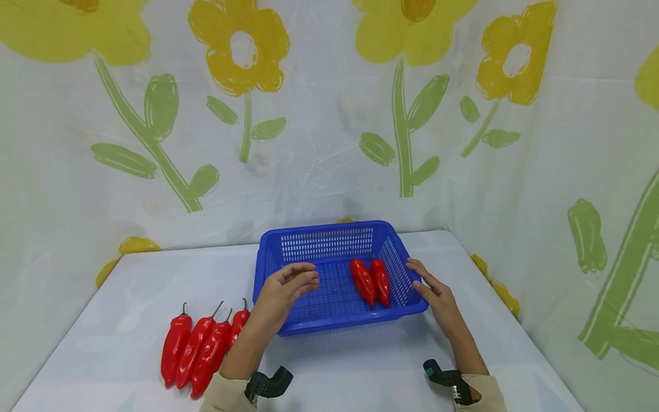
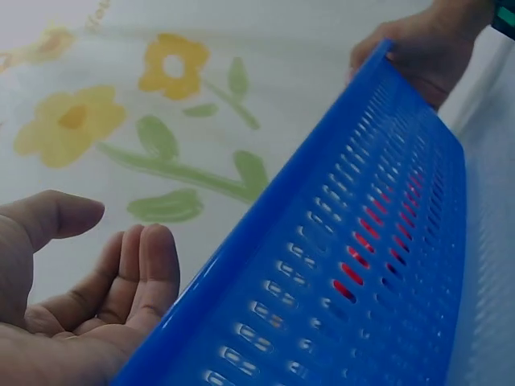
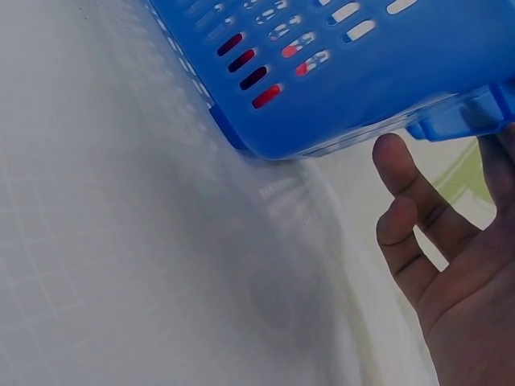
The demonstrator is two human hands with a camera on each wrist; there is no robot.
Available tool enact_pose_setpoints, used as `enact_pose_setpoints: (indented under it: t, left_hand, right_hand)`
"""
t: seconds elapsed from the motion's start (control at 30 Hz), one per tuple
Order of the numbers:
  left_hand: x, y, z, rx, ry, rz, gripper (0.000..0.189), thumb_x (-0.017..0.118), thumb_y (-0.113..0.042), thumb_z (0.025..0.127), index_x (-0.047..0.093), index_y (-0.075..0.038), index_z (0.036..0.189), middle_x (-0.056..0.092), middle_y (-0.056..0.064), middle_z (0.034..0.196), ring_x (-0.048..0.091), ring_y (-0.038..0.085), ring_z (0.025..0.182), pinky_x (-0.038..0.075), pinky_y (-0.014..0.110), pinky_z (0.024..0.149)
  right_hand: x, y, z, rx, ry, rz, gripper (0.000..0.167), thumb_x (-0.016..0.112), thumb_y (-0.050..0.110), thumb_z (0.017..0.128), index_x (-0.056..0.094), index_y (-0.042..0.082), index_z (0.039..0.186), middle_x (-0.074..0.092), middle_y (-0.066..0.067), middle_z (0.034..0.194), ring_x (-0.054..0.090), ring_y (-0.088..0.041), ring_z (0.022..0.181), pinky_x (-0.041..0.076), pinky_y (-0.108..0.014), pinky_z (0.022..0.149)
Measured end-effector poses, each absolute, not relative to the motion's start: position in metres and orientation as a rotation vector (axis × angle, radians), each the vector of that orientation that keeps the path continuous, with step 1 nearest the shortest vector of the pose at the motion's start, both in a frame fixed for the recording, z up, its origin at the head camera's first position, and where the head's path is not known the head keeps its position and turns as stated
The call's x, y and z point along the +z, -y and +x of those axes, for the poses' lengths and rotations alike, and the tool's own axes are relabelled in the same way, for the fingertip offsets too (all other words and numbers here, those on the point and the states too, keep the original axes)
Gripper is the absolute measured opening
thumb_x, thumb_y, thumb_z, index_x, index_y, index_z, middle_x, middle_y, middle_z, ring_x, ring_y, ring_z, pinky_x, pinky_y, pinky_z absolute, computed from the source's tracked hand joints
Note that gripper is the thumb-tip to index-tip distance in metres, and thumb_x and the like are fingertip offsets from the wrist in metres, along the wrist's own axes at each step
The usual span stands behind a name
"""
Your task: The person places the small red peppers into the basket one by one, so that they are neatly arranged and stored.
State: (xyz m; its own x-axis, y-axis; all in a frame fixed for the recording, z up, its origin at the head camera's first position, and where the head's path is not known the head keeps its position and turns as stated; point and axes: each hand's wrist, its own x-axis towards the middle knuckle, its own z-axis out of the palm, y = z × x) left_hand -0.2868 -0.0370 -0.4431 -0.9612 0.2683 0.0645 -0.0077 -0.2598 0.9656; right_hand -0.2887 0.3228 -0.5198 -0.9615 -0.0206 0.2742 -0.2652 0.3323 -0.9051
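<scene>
A blue plastic basket with slotted walls stands on the white table. Inside it, toward the right, lie two red peppers. My left hand hovers over the basket's left part, fingers loosely bent, with nothing between them; in the left wrist view this hand is beside the rim. At the basket's right side my right hand touches the rim with its fingertips. The right wrist view shows two spread fingers of this hand just below the rim; the rest are partly hidden.
Several red peppers with dark stems lie left of the basket, partly behind my left forearm. The table meets a white flowered curtain at the back and right. A black camera is strapped to each wrist.
</scene>
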Motion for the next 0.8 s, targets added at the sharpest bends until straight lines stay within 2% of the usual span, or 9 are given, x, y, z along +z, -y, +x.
enact_pose_setpoints:
  t: [0.1, 0.33, 0.53, 0.8]
  left_hand:
    - [-0.445, 0.043, -0.282, 2.366, -1.790, 0.312, 0.037, 0.064, -0.011, 0.098, 0.055, 0.011, 0.127, 0.062, 0.020, 0.115, 0.064, 0.032, 0.108, 0.052, 0.035, 0.098]
    - [-0.445, 0.046, -0.273, 2.380, -1.782, 0.339, 0.034, 0.065, -0.012, 0.098, 0.058, 0.007, 0.125, 0.061, 0.024, 0.119, 0.060, 0.039, 0.114, 0.052, 0.035, 0.098]
    - [-0.445, 0.048, -0.269, 2.397, -1.780, 0.364, 0.032, 0.064, -0.012, 0.098, 0.058, 0.005, 0.125, 0.058, 0.028, 0.123, 0.061, 0.036, 0.113, 0.052, 0.036, 0.099]
    - [-0.444, 0.057, -0.265, 2.436, -1.749, 0.351, 0.031, 0.065, -0.010, 0.098, 0.058, 0.005, 0.124, 0.062, 0.020, 0.116, 0.063, 0.031, 0.109, 0.052, 0.036, 0.098]
  right_hand:
    - [-0.525, -0.320, -0.288, 1.698, 2.393, 0.266, 0.043, 0.052, 0.032, 0.104, 0.052, 0.024, 0.147, 0.037, 0.004, 0.158, 0.024, -0.027, 0.149, 0.023, -0.067, 0.111]
    - [-0.523, -0.322, -0.285, 1.676, 2.405, 0.240, 0.043, 0.052, 0.032, 0.104, 0.052, 0.025, 0.147, 0.038, 0.006, 0.158, 0.023, -0.027, 0.150, 0.021, -0.071, 0.111]
    - [-0.515, -0.326, -0.285, 1.660, 2.419, 0.229, 0.044, 0.051, 0.033, 0.105, 0.051, 0.024, 0.148, 0.037, 0.005, 0.158, 0.023, -0.027, 0.150, 0.021, -0.071, 0.111]
    - [-0.513, -0.324, -0.287, 1.655, 2.438, 0.223, 0.045, 0.051, 0.035, 0.105, 0.050, 0.025, 0.149, 0.036, 0.005, 0.159, 0.022, -0.028, 0.150, 0.021, -0.071, 0.111]
